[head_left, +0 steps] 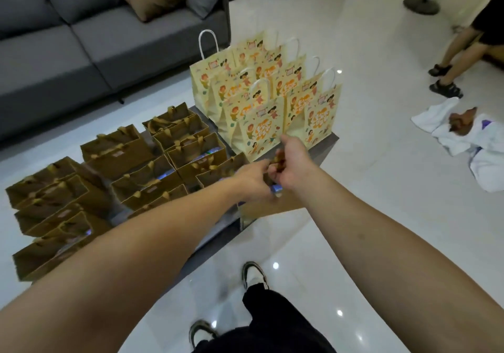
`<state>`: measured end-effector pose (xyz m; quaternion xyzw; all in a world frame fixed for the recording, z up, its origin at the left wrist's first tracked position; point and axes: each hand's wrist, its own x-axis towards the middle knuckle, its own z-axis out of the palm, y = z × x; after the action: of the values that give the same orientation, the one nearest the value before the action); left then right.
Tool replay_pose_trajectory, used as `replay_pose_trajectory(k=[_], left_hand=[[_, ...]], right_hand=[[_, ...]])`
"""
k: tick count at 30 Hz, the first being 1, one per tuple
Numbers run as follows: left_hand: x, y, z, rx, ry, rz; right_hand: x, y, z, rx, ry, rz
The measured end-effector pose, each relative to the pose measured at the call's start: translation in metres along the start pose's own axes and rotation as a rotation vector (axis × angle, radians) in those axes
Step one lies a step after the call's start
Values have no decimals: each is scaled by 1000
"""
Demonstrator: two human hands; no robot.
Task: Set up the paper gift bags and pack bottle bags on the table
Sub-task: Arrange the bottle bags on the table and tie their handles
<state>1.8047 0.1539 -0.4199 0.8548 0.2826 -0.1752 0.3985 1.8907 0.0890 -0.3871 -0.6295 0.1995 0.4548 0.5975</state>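
Note:
Several brown paper gift bags (120, 152) with gold ribbon handles stand open on the low table, some with blue items inside. Behind them stand several cream cartoon-print bags (256, 131) with white rope handles. My left hand (252, 179) and my right hand (290, 166) meet above the nearest brown bag (272, 206) at the table's right front corner. Both hands pinch that bag's gold ribbon handles (278, 159). A blue item (276, 189) shows just under the hands, partly hidden.
A grey sofa (81, 47) with a brown cushion lies beyond the table. A person's legs in sandals (447, 80) are at the right. White cloth and packaging (463, 134) lie on the glossy floor. My own shoes (253, 273) stand close to the table edge (218, 232).

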Motion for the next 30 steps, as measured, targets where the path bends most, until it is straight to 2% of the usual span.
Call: replay_pose_trajectory(k=[6,10,17,19,22,26,28,30], left_hand=[[-66,-6,-71,-286,436,66],[-120,-5,-126,-348,692,125],[-203,2,-207,-534,936,229],[-222,3,-226,-567,1017,230],[-246,-7,-251,-623,1077,168],[-272,-27,-279,-743,1110,116],[-288,-32,-289,-781,1117,122],[-305,-38,-298,-819,1121,149]], right_hand=[[-102,-22,51,95,-238,-148],[-168,-37,87,83,-414,-191],[-249,-54,139,65,-672,-281],[-268,-55,147,-17,-715,-374],[-290,-54,159,-214,-668,-604],[-299,-41,177,-664,-562,-1007],[-293,-28,194,-863,-550,-1087],[-288,-14,214,-957,-549,-1104]])
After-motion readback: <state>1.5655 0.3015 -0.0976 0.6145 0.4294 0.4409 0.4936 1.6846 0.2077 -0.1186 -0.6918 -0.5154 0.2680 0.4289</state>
